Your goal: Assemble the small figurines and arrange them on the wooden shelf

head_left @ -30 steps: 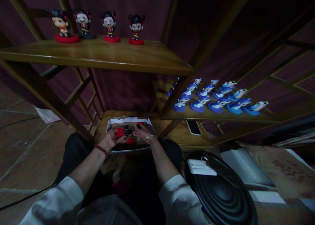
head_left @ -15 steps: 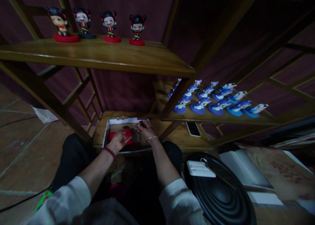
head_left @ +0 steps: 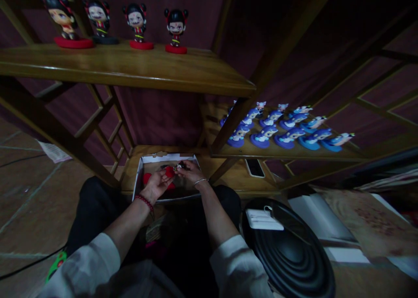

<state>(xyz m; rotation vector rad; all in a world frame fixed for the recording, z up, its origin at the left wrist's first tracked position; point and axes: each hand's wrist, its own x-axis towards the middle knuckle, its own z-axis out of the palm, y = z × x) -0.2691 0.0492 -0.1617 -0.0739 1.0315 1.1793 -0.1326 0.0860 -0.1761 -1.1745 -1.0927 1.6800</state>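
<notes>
Over a shallow white-edged box [head_left: 138, 176], my left hand [head_left: 157, 184] grips a round red base [head_left: 170, 172] between its fingers. My right hand [head_left: 191, 172] pinches a small dark figurine [head_left: 179, 166] right beside that base; whether the two touch is too small to tell. More red pieces [head_left: 146, 178] lie in the box, partly hidden by my left hand. The box sits on the lowest wooden shelf.
Above, a wooden shelf [head_left: 130, 74] bears several black-haired figurines [head_left: 175, 27] on bases. Blue and purple figurines [head_left: 263, 135] stand on the right shelf. A phone [head_left: 255, 168] lies below them. A black ridged stool [head_left: 294, 254] holds a white case [head_left: 264, 219].
My left hand has raised a red base from the box. My right hand has brought the figurine left, up to the base. The view has shifted slightly.
</notes>
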